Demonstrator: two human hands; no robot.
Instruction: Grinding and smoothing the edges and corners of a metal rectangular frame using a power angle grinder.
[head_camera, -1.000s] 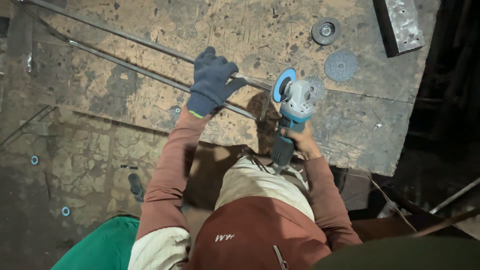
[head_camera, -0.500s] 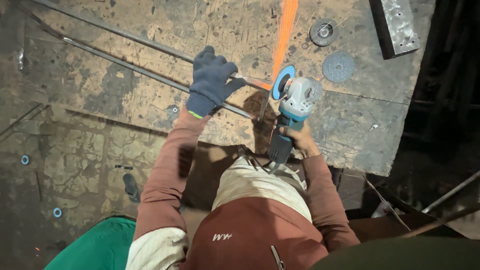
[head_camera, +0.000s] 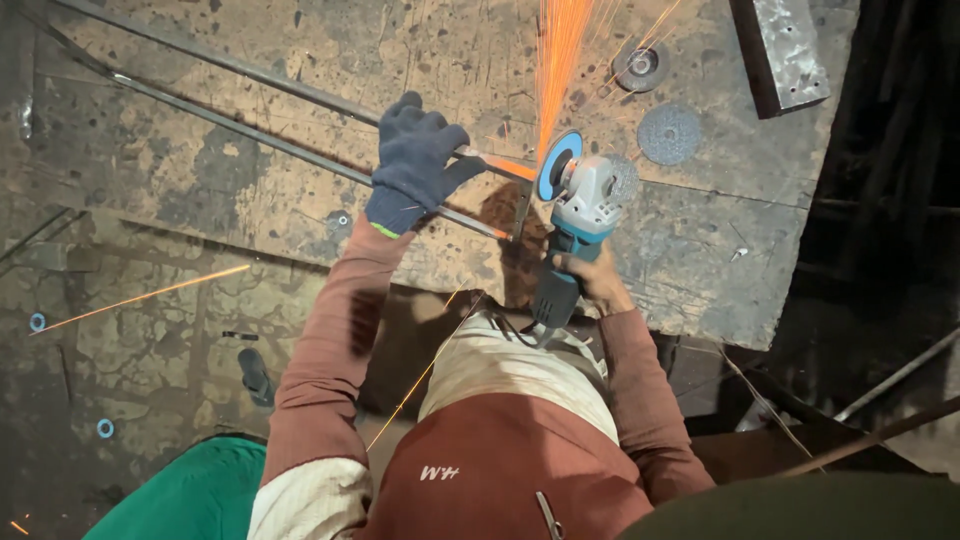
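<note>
My left hand (head_camera: 415, 160), in a dark blue knitted glove, presses down on a long thin steel rod (head_camera: 250, 75) lying across a worn metal workbench (head_camera: 700, 260). My bare right hand (head_camera: 592, 282) grips the handle of a teal and grey angle grinder (head_camera: 590, 195). Its blue-hubbed cutting disc (head_camera: 558, 165) touches the rod just right of the glove. Orange sparks (head_camera: 560, 50) fly up and away from the cut. A second rod (head_camera: 250, 140) lies parallel, passing under my left hand.
Two spare grinding discs (head_camera: 668, 133) (head_camera: 640, 65) lie on the bench beyond the grinder. A thick steel bar (head_camera: 790, 50) rests at the far right corner. The bench edge drops off on the right into dark space with thin rods (head_camera: 890, 380). A sandal (head_camera: 255, 372) lies on the stained floor.
The disc has come down onto the rod and sparks have started, growing from none to a wide fan. Stray sparks now streak across the floor. Both hands keep their places.
</note>
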